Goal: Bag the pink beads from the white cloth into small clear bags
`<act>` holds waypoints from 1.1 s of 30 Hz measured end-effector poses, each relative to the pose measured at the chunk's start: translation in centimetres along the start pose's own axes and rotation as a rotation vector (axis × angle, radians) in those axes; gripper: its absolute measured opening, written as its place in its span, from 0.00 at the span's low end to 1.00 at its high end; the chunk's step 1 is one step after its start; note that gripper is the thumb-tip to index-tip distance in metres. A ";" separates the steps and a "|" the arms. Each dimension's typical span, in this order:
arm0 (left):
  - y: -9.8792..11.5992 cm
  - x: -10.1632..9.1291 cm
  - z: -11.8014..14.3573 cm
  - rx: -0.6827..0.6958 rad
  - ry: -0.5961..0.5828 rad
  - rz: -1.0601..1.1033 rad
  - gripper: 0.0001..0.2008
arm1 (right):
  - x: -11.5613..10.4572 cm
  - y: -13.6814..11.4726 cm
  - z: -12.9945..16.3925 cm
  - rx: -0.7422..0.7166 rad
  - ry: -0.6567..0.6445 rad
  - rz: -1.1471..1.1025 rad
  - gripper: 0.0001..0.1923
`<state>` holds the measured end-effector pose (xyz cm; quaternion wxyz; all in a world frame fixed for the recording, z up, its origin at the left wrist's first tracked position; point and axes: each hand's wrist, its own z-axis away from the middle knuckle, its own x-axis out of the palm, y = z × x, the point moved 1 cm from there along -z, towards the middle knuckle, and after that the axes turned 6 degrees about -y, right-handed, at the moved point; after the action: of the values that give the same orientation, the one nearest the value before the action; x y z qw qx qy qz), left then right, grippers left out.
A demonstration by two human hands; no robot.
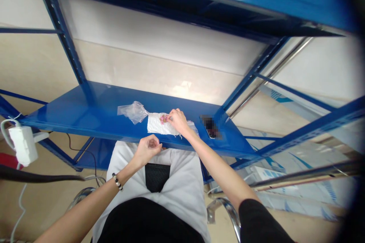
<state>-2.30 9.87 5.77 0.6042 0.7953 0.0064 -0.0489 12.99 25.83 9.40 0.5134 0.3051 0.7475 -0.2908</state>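
White adapter [23, 145] hung off the glossy blue metal shelf's [85, 112] left edge, bare shelf beyond it; crinkled clear bag [133, 111] lay beside white tissue [158, 124] near the front lip; left hand [147, 148] cupped, contents unclear, below the edge; right hand [178, 120] pinched small pink beads [164, 119] on the tissue.

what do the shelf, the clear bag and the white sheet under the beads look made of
Shelf: painted metal, glossy blue with glare. Bag: thin clear plastic, crinkled and see-through. White sheet: probably tissue or cloth, matte and rumpled; hard to tell which. The right hand touches the pink beads on it.
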 end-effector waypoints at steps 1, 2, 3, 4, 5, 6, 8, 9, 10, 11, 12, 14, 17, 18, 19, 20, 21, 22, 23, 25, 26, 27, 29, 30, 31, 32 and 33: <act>0.1 0.0 0.0 -0.008 0.007 0.008 0.10 | 0.0 -0.1 0.0 -0.007 0.001 0.007 0.06; 0.1 -0.1 0.0 -0.022 0.013 0.022 0.11 | 0.1 -0.1 0.1 -0.013 0.002 0.012 0.06; 0.1 -0.1 0.0 -0.042 0.018 0.043 0.12 | 0.1 -0.1 0.1 -0.016 0.003 0.014 0.06; 0.0 -0.1 0.0 -0.066 0.023 0.073 0.12 | 0.1 -0.1 0.1 -0.015 0.004 0.011 0.07; -0.1 -0.2 0.0 -0.090 0.031 0.116 0.13 | 0.0 0.0 0.1 -0.008 0.006 0.001 0.07; -0.2 -0.2 0.1 -0.115 0.039 0.177 0.13 | -0.2 0.0 0.0 0.002 0.012 -0.015 0.07; -0.4 -0.3 0.2 -0.172 0.045 0.337 0.12 | -0.9 -0.2 -0.2 0.020 0.041 -0.066 0.06; -0.5 -0.4 0.2 -0.201 0.040 0.421 0.12 | -1.5 -0.5 -0.3 0.023 0.065 -0.102 0.05; -0.5 -0.4 0.3 -0.228 0.026 0.493 0.12 | -2.2 -1.1 -0.3 0.016 0.088 -0.147 0.05; -0.5 -0.5 0.3 -0.249 0.003 0.546 0.13 | -3.0 -1.8 -0.3 -0.003 0.108 -0.198 0.04; -0.4 -0.5 0.3 -0.262 -0.025 0.573 0.13 | -3.9 -2.7 -0.1 -0.029 0.126 -0.257 0.04; -0.3 -0.5 0.3 -0.270 -0.078 0.570 0.14 | -5.5 -5.0 0.5 -0.123 0.106 -0.373 0.04; -0.1 -0.3 0.4 -0.264 -0.130 0.512 0.14 | -6.7 -8.3 2.0 -0.230 0.043 -0.464 0.03; -0.1 -0.2 0.4 -0.256 -0.138 0.490 0.14 | -6.8 -9.0 2.5 -0.262 0.002 -0.471 0.03; -0.1 -0.2 0.5 -0.247 -0.146 0.468 0.14 | -6.7 -9.6 2.9 -0.290 -0.048 -0.473 0.03; -0.1 -0.1 0.5 -0.237 -0.156 0.448 0.14 | -6.4 -9.9 3.3 -0.312 -0.099 -0.479 0.04; -0.1 -0.1 0.6 -0.226 -0.165 0.431 0.14 | -6.2 -10.0 3.6 -0.327 -0.147 -0.494 0.04; -0.1 0.0 0.7 -0.217 -0.172 0.420 0.14 | -6.0 -10.0 3.8 -0.336 -0.185 -0.521 0.04; -0.1 -0.1 0.7 -0.210 -0.175 0.415 0.14 | -5.8 -9.9 3.9 -0.341 -0.211 -0.558 0.03; 0.0 -0.1 0.7 -0.207 -0.173 0.423 0.14 | -5.7 -9.4 3.8 -0.339 -0.215 -0.643 0.03; 0.0 -0.1 0.6 -0.208 -0.171 0.427 0.13 | -5.8 -9.0 3.7 -0.334 -0.203 -0.678 0.03; 0.1 -0.2 0.6 -0.209 -0.166 0.429 0.13 | -5.9 -8.6 3.5 -0.323 -0.185 -0.702 0.04; 0.2 -0.3 0.5 -0.206 -0.161 0.424 0.13 | -5.9 -7.4 2.8 -0.271 -0.129 -0.706 0.03; 0.3 -0.3 0.4 -0.203 -0.160 0.418 0.13 | -5.8 -6.6 2.4 -0.234 -0.097 -0.683 0.03; 0.3 -0.3 0.4 -0.199 -0.158 0.410 0.13 | -5.5 -5.6 1.9 -0.192 -0.062 -0.645 0.04; 0.2 -0.4 0.4 -0.197 -0.158 0.401 0.13 | -5.2 -4.6 1.5 -0.148 -0.026 -0.595 0.04; 0.2 -0.4 0.4 -0.197 -0.160 0.391 0.13 | -4.9 -3.6 1.0 -0.102 0.004 -0.539 0.04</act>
<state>-2.68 9.46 5.86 0.6755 0.7122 -0.1911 0.0072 12.29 21.97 14.13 0.4308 0.0693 0.8163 -0.3784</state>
